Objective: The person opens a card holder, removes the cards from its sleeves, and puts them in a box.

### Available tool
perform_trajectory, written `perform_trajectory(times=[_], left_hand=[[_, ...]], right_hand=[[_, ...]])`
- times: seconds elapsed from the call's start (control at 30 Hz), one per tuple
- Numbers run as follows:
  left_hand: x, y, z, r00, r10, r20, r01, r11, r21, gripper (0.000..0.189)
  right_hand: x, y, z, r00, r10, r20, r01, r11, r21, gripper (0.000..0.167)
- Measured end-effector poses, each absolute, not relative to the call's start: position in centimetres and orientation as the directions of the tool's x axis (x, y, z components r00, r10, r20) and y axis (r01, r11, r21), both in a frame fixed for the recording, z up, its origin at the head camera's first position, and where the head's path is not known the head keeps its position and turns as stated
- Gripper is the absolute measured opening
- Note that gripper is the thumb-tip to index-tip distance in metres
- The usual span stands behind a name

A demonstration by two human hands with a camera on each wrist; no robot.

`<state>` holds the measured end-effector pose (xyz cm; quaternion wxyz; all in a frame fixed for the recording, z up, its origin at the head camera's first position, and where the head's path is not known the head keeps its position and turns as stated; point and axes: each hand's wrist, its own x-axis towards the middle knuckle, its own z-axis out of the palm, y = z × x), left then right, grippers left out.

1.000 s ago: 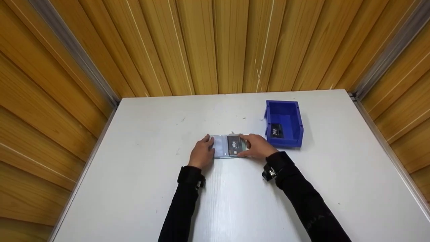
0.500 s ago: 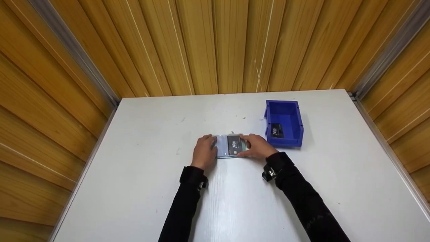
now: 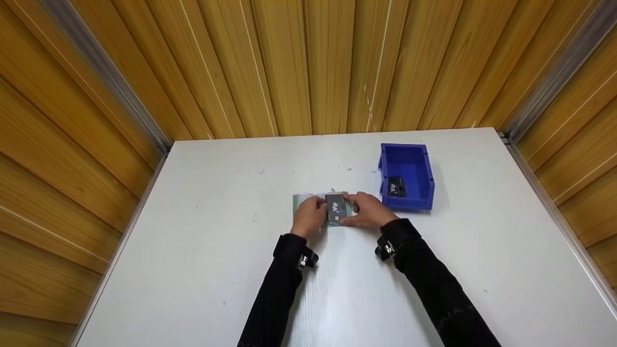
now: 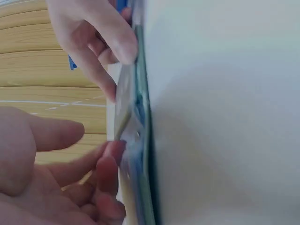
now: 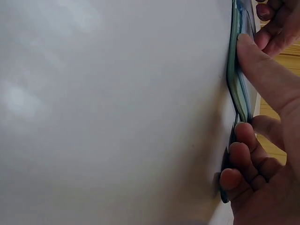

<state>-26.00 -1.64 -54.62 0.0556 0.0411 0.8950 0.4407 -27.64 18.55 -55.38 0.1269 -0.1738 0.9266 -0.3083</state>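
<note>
On the white table lies a card holder (image 3: 298,202) spread flat, with clear sleeves and green-edged covers. A black card printed "Vip" (image 3: 336,207) sits over its right half. My right hand (image 3: 370,211) grips the holder's right end, thumb on the near edge and fingertips at the far edge. In the right wrist view that thumb presses the layered green edge (image 5: 233,65). My left hand (image 3: 309,214) is over the holder's middle, its fingertips touching the clear sleeve at the card's left edge. Its thumb stands apart from the fingers in the left wrist view.
A blue plastic bin (image 3: 409,204) stands right of the holder, close beyond my right hand. Inside it lies another black Vip card (image 3: 396,187). Wood-patterned walls (image 3: 332,67) rise behind the table and at both sides.
My left hand has moved right, from the holder's left end to the card's left edge, uncovering the green left end. My right hand, the card and the bin stay put.
</note>
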Motion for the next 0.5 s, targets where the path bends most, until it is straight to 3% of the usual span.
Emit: perform_trajectory(times=[0.3, 0.5], left_hand=[[-25.91, -1.69, -54.19, -0.981, 0.059, -0.185, -0.132, 0.496, 0.858, 0.03], [-26.1, -1.63, -54.0, -0.98, 0.02, -0.197, -0.145, 0.61, 0.779, 0.034]], right_hand=[[-27.67, 18.49, -55.54, -0.911, -0.387, -0.139, -0.22, 0.744, -0.631, 0.085], [-27.58, 18.62, -55.6, -0.914, -0.385, -0.13, -0.225, 0.746, -0.627, 0.086]])
